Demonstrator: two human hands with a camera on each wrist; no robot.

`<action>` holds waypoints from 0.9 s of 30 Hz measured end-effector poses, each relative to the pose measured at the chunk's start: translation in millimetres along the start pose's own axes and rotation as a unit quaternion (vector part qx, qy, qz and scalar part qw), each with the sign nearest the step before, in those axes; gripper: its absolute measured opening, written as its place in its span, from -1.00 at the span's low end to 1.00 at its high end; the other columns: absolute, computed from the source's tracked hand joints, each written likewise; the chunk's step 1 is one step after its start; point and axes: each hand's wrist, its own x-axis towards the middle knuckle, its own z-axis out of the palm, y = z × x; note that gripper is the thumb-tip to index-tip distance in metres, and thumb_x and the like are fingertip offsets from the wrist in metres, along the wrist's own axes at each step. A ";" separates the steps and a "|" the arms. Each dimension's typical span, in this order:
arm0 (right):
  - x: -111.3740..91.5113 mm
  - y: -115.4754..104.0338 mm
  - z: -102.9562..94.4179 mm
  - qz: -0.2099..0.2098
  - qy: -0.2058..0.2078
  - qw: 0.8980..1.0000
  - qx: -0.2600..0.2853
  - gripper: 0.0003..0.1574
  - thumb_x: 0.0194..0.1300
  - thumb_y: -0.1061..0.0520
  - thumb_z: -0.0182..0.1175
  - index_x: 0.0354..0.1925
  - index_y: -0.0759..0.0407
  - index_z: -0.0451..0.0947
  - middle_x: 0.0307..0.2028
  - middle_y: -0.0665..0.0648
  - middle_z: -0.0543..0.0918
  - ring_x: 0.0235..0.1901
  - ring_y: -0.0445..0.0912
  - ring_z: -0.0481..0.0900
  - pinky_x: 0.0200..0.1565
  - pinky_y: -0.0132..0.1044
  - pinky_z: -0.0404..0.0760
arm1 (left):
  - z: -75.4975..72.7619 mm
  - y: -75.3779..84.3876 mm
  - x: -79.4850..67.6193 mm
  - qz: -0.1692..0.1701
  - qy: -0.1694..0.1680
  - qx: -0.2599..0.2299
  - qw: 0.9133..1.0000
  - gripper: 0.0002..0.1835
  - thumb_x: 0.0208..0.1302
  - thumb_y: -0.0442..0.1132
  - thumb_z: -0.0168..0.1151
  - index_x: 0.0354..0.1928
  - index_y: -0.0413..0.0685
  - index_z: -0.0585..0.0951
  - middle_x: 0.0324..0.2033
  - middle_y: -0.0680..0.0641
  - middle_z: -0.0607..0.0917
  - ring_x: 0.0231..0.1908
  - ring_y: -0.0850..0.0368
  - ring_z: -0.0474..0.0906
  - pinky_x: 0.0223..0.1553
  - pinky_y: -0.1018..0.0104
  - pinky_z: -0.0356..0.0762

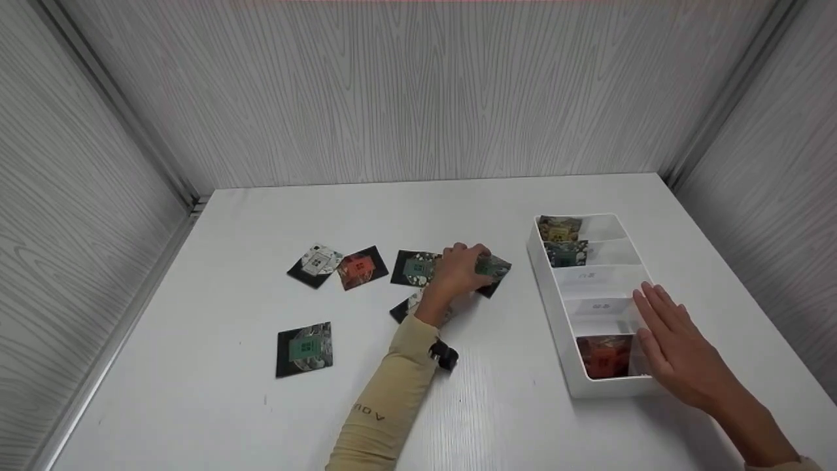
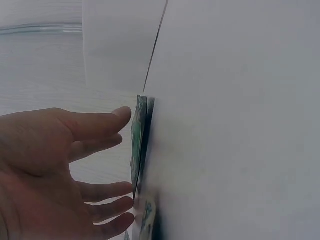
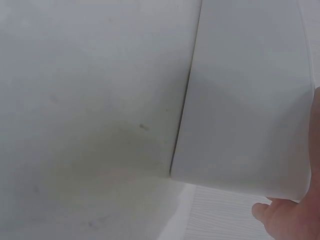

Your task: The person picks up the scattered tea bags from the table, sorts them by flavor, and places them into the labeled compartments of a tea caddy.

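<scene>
My left hand (image 1: 461, 271) is over a dark square packet with a green label (image 1: 495, 267). Its thumb and spread fingertips are right at the packet's edge in the left wrist view, where the green packet (image 2: 139, 135) appears nearly edge-on. Beside the hand lies another green-labelled packet (image 1: 410, 268), and a pale-labelled packet (image 1: 400, 311) is partly hidden under the wrist. My right hand (image 1: 680, 347), fingers straight, rests along the right rim of a white divided box (image 1: 556, 327). In the right wrist view, the thumb shows by the box's lower corner.
Inside the box are a yellow-labelled packet (image 1: 560, 230), a green-labelled one (image 1: 566, 254) and orange-red packets (image 1: 604, 358). Farther left lie a white-labelled packet (image 1: 317, 265), a red-labelled packet (image 1: 361, 268) and a green-labelled one (image 1: 305, 349). Grey panels (image 1: 418, 91) enclose the table.
</scene>
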 end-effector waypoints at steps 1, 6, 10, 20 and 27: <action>-0.1 0.0 0.2 0.001 0.001 1.000 0.000 -0.27 0.60 0.11 -0.04 0.60 0.24 0.07 0.57 0.31 0.10 0.60 0.04 -0.12 0.53 -0.18 -0.29 | 0.5 0.7 -0.1 0.000 -0.004 0.011 1.000 -0.47 0.36 -0.02 0.39 0.34 0.12 0.55 0.24 -0.18 0.51 0.25 -0.15 0.38 0.24 -0.11 0.38; -0.6 -0.9 0.9 0.003 0.005 1.000 -0.001 -0.27 0.58 0.12 -0.02 0.59 0.24 0.09 0.57 0.32 0.12 0.59 0.07 -0.09 0.54 -0.16 -0.27 | 3.2 3.2 0.3 -0.005 0.000 0.043 0.999 -0.54 0.36 -0.14 0.39 0.28 0.15 0.61 0.24 -0.18 0.49 0.26 -0.17 0.37 0.25 -0.14 0.37; -0.9 -1.0 1.9 0.003 0.006 1.000 0.000 -0.27 0.58 0.13 -0.03 0.59 0.25 0.09 0.57 0.31 0.11 0.59 0.07 -0.09 0.54 -0.15 -0.27 | 4.2 4.3 0.0 -0.006 0.003 0.049 0.999 -0.57 0.33 -0.27 0.38 0.23 0.15 0.65 0.18 -0.15 0.52 0.20 -0.14 0.40 0.22 -0.14 0.40; -0.6 0.3 1.7 0.002 0.005 1.000 0.002 -0.27 0.59 0.14 -0.03 0.59 0.23 0.09 0.57 0.29 0.11 0.60 0.04 -0.10 0.53 -0.20 -0.29 | 3.9 2.5 -2.0 0.006 0.015 0.020 1.000 -0.56 0.27 -0.37 0.39 0.18 0.05 0.64 0.04 -0.14 0.55 0.03 -0.05 0.44 0.10 -0.04 0.43; 0.0 1.0 0.7 -0.003 0.010 1.000 0.003 -0.27 0.58 0.13 -0.03 0.59 0.22 0.09 0.57 0.29 0.11 0.60 0.04 -0.10 0.53 -0.20 -0.28 | 0.9 0.0 -2.8 0.034 -0.004 -0.017 0.999 -0.53 0.30 -0.43 0.32 0.24 -0.04 0.58 0.05 -0.16 0.56 -0.04 0.03 0.49 0.00 0.12 0.55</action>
